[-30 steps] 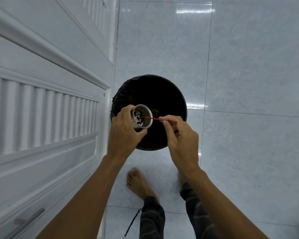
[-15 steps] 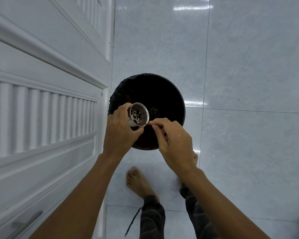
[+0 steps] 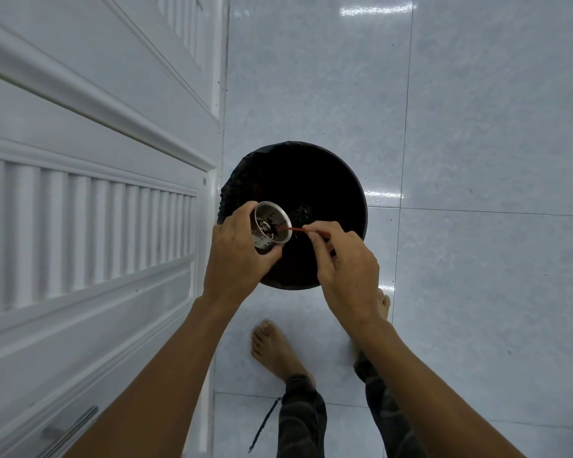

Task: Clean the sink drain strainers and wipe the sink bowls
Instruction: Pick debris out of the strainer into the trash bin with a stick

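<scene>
The left hand grips a metal sink strainer around its perforated wall, fingers curled over the far side and thumb under the near side. The cup is tilted so its open mouth faces right, held above the near-left part of a round black bin that stands on the pale tiled floor. Dark bits of debris cling inside the strainer near its bottom.

The right hand is closed in a pinch on a thin red stick — thumb and fingertips pressed together on its right end. The stick runs nearly level to the left, and its tip reaches into the strainer's mouth, touching the dark debris there. Both hands hover over the bin, close together but apart from each other, linked only by the stick.

A small speckled patch of debris shows inside the bin, just right of the strainer and a little farther off. The bin is lined with a black bag whose edge crumples at the left rim.

To the left stands a white panelled door — its lower edge just beside the bin. Two bare feet rest on the tiles nearer than the bin, below dark patterned trouser legs.
</scene>
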